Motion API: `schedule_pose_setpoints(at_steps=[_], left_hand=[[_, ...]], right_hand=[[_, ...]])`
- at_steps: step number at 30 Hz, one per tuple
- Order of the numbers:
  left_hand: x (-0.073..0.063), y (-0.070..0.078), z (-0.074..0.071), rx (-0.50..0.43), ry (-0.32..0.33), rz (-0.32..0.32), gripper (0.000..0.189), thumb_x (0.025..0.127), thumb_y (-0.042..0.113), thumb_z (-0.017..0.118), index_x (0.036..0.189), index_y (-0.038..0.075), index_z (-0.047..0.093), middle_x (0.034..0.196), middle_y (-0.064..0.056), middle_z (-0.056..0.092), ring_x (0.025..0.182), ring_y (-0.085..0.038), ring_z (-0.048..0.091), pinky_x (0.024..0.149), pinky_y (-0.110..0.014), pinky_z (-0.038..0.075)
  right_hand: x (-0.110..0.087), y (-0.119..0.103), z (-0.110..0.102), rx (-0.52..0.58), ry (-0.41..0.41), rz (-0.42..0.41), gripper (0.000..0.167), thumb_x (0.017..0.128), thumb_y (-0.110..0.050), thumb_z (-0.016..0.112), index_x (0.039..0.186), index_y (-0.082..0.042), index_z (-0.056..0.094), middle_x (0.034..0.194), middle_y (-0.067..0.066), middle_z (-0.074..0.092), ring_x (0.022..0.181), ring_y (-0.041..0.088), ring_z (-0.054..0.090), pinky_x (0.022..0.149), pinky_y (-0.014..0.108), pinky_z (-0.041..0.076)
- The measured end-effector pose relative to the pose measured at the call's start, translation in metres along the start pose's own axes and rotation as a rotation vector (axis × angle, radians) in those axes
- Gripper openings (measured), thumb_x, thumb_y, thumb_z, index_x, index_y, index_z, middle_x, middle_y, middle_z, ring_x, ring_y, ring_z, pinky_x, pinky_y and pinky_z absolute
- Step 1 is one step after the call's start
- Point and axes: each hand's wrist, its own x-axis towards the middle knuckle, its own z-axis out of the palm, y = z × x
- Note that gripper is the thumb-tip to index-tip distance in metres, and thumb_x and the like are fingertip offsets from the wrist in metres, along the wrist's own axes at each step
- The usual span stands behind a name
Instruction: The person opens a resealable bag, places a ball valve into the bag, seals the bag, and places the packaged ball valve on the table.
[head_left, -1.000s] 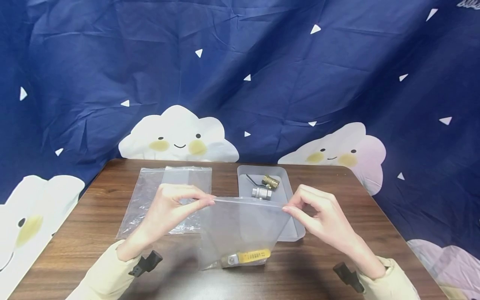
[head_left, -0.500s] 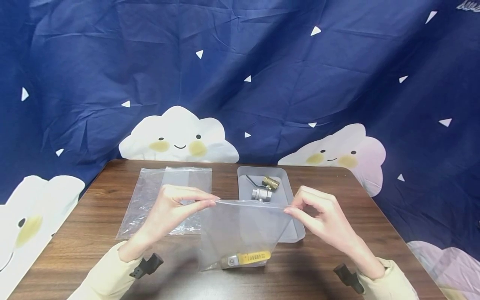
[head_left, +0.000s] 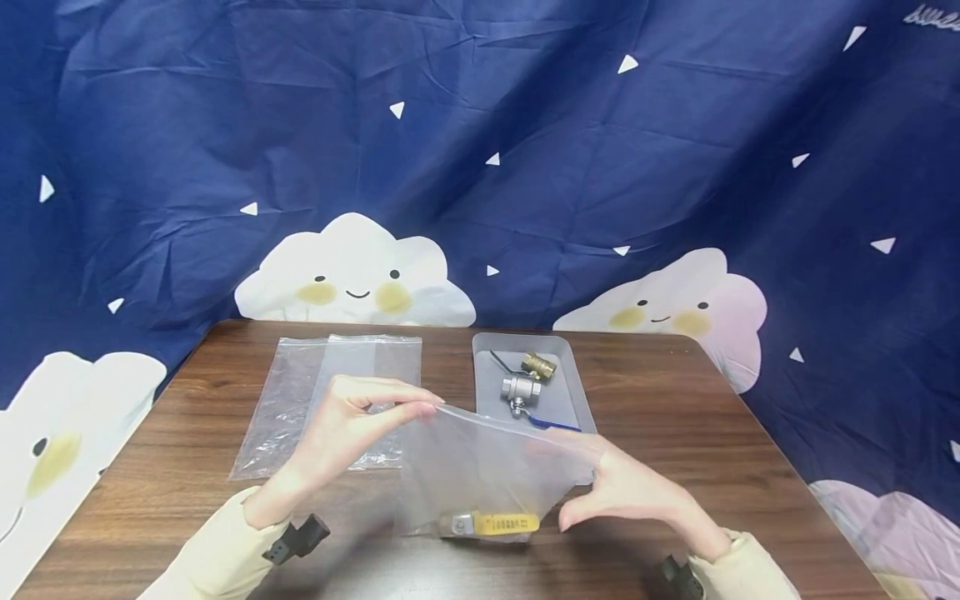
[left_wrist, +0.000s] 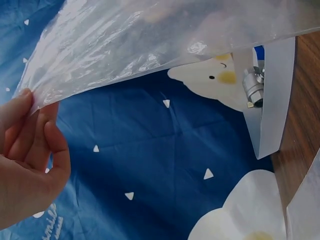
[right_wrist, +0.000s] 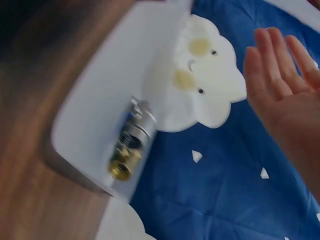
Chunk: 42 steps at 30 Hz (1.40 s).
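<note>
With my left hand (head_left: 356, 427) I pinch the bag (head_left: 487, 467) at its upper left corner, thumb against forefinger, in the middle of the frame. My right hand (head_left: 633, 485) is wide, its fingers straight and the thumb well apart. Some of these fingers show through the bag's right side; whether they touch it, I cannot tell, but the hand grips nothing.

The bag is clear and hangs aslant. A valve with a yellow handle (head_left: 506, 523) lies at its bottom, in the lower middle.

The table (head_left: 660, 400) is brown wood with dark grain, rounded at its far corners, and it shines pale at the bottom of the frame. On it, left of centre, two flat bags (head_left: 288, 408) overlap. Right of centre stands a grey tray (head_left: 562, 400), partly behind my bag. Inside lie a silver valve (head_left: 521, 389) with a blue handle and, just beyond, a brass valve (head_left: 540, 367).

Behind the table hangs a deep blue cloth (head_left: 525, 83), creased, with small white triangles. Smiling white clouds are printed on it: one left of centre, one right, others at the lower left and lower right. My sleeves (head_left: 217, 550) are cream-coloured.
</note>
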Motion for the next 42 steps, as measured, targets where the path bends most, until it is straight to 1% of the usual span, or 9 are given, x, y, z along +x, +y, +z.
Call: schedule_pose_setpoints(at_steps=[2, 4, 9, 14, 19, 22, 33, 38, 42], left_hand=[[0.0, 0.0, 0.0, 0.006, 0.007, -0.009, 0.012, 0.087, 0.015, 0.075, 0.098, 0.018, 0.079, 0.095, 0.006, 0.078, 0.088, -0.005, 0.074, 0.079, -0.021, 0.058], [0.0, 0.0, 0.0, 0.014, 0.02, -0.012, 0.012, 0.086, 0.015, 0.075, 0.097, 0.019, 0.079, 0.095, 0.007, 0.078, 0.087, -0.004, 0.074, 0.079, -0.021, 0.058], [0.001, -0.002, -0.001, 0.032, 0.046, -0.015, 0.011, 0.086, 0.013, 0.076, 0.095, 0.016, 0.08, 0.092, 0.004, 0.079, 0.083, -0.002, 0.073, 0.075, -0.019, 0.057], [0.002, -0.001, -0.002, 0.034, 0.051, -0.072, 0.009, 0.086, 0.017, 0.076, 0.094, 0.02, 0.08, 0.09, 0.007, 0.079, 0.082, -0.004, 0.073, 0.072, -0.019, 0.056], [0.003, -0.003, -0.004, 0.024, 0.047, -0.131, 0.008, 0.087, 0.02, 0.076, 0.093, 0.024, 0.079, 0.088, 0.011, 0.078, 0.082, -0.006, 0.073, 0.073, -0.021, 0.057], [0.003, -0.005, -0.004, 0.018, 0.052, -0.155, 0.007, 0.087, 0.021, 0.076, 0.093, 0.023, 0.079, 0.088, 0.009, 0.078, 0.081, -0.006, 0.073, 0.074, -0.021, 0.057], [0.004, -0.008, -0.005, 0.012, 0.061, -0.185, 0.008, 0.086, 0.025, 0.077, 0.093, 0.023, 0.079, 0.087, 0.009, 0.078, 0.08, -0.009, 0.074, 0.073, -0.021, 0.058], [0.003, -0.008, -0.006, 0.019, 0.066, -0.193, 0.008, 0.085, 0.023, 0.078, 0.093, 0.022, 0.08, 0.088, 0.007, 0.078, 0.08, -0.01, 0.074, 0.073, -0.021, 0.058], [0.003, -0.008, -0.007, 0.02, 0.063, -0.221, 0.009, 0.085, 0.025, 0.079, 0.093, 0.022, 0.079, 0.087, 0.007, 0.078, 0.079, -0.007, 0.074, 0.073, -0.022, 0.058]], right_hand=[[-0.003, 0.001, 0.01, -0.026, -0.008, 0.062, 0.072, 0.075, -0.029, 0.086, 0.138, -0.021, 0.053, 0.131, -0.003, 0.063, 0.119, 0.0, 0.056, 0.1, 0.02, 0.048], [-0.005, 0.003, 0.022, -0.055, -0.004, 0.071, 0.072, 0.072, -0.021, 0.088, 0.135, -0.022, 0.053, 0.126, -0.004, 0.064, 0.115, 0.0, 0.057, 0.097, 0.022, 0.051], [-0.006, 0.011, 0.048, -0.178, 0.066, -0.008, 0.059, 0.073, -0.024, 0.088, 0.124, -0.025, 0.059, 0.112, -0.01, 0.066, 0.103, -0.001, 0.057, 0.086, 0.021, 0.052], [-0.005, 0.02, 0.062, -0.219, 0.133, -0.071, 0.041, 0.077, -0.019, 0.084, 0.114, -0.022, 0.065, 0.104, -0.008, 0.071, 0.092, 0.0, 0.062, 0.079, 0.016, 0.052], [-0.005, 0.023, 0.065, -0.22, 0.148, -0.053, 0.035, 0.081, -0.02, 0.081, 0.113, -0.02, 0.067, 0.103, -0.006, 0.074, 0.092, 0.001, 0.066, 0.079, 0.017, 0.053], [-0.005, 0.023, 0.066, -0.2, 0.148, -0.056, 0.036, 0.081, -0.016, 0.081, 0.113, -0.019, 0.067, 0.103, -0.004, 0.074, 0.091, 0.001, 0.066, 0.077, 0.016, 0.054], [-0.006, 0.027, 0.069, -0.19, 0.149, -0.064, 0.028, 0.083, -0.004, 0.075, 0.11, -0.012, 0.069, 0.098, 0.0, 0.075, 0.088, 0.0, 0.068, 0.073, 0.011, 0.056], [-0.008, 0.026, 0.068, -0.168, 0.145, -0.061, 0.023, 0.081, -0.004, 0.077, 0.103, -0.011, 0.071, 0.087, 0.0, 0.077, 0.078, -0.009, 0.064, 0.063, 0.008, 0.054], [-0.01, 0.024, 0.069, -0.116, 0.132, -0.004, 0.012, 0.079, -0.007, 0.078, 0.088, -0.014, 0.073, 0.065, -0.004, 0.072, 0.063, -0.02, 0.048, 0.048, 0.002, 0.042]])
